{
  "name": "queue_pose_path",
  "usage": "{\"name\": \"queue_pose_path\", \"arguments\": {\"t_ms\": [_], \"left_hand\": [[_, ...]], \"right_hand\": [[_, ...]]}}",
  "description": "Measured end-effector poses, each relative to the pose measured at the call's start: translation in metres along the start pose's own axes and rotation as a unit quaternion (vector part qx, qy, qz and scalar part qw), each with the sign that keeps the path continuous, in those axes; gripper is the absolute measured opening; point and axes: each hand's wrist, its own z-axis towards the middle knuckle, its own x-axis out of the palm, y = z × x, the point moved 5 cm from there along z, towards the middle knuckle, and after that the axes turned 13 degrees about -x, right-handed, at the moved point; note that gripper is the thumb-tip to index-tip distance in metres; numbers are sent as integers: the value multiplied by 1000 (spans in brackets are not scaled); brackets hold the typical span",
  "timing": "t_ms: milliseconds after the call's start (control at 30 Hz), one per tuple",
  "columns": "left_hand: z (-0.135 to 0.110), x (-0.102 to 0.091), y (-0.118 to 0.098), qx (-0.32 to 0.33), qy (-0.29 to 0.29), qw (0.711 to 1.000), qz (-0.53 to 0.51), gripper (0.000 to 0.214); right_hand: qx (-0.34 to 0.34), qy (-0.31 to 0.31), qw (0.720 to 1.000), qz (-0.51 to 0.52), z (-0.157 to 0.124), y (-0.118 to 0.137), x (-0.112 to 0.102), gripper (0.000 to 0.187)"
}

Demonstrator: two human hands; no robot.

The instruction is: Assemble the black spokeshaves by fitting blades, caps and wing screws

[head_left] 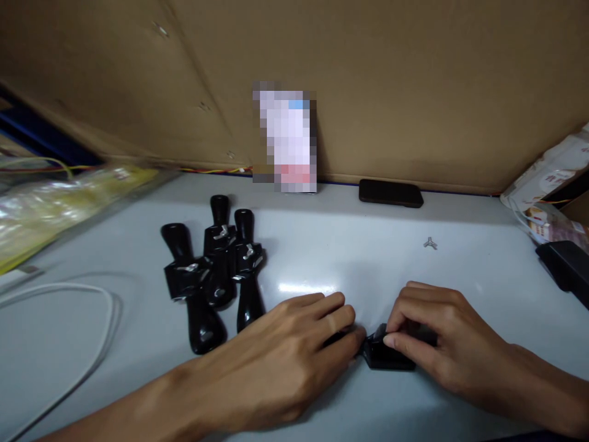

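A small black plastic part [385, 355] lies on the white table [350, 245] near the front edge. My left hand [294, 350] lies knuckles up with its fingers curled, the fingertips touching the part's left end. My right hand [437, 344] pinches the part from the right and above. Left of my hands stand three glossy black handle-shaped pieces [214, 270] with silver clips, grouped together.
A small metal three-pronged piece [430, 244] lies loose behind my right hand. A dark phone [390, 193] lies against the cardboard wall [368, 73]. A white cable [87, 344] curves at the left, clear bags [59, 202] behind it. A black object [565, 267] and packages sit at the right.
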Motion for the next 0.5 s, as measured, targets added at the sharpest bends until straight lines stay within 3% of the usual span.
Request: {"name": "queue_pose_path", "arguments": {"t_ms": [133, 200, 267, 400, 500], "left_hand": [[-1, -2, -1, 4, 1, 1000, 3, 30], [-1, -2, -1, 5, -2, 1000, 5, 32], [-1, -2, 0, 6, -8, 1000, 10, 33], [-2, -2, 0, 9, -12, 1000, 10, 32], [-3, -1, 1, 11, -10, 1000, 8, 32]], "right_hand": [[-21, -65, 992, -107, 5, -7, -38, 20], [13, -112, 976, -186, 6, -23, -65, 21], [50, -110, 964, -236, 7, -47, -83, 18], [125, -58, 960, -246, 3, -93, -91, 16], [140, -16, 961, -238, 0, -107, -84, 27]]}}
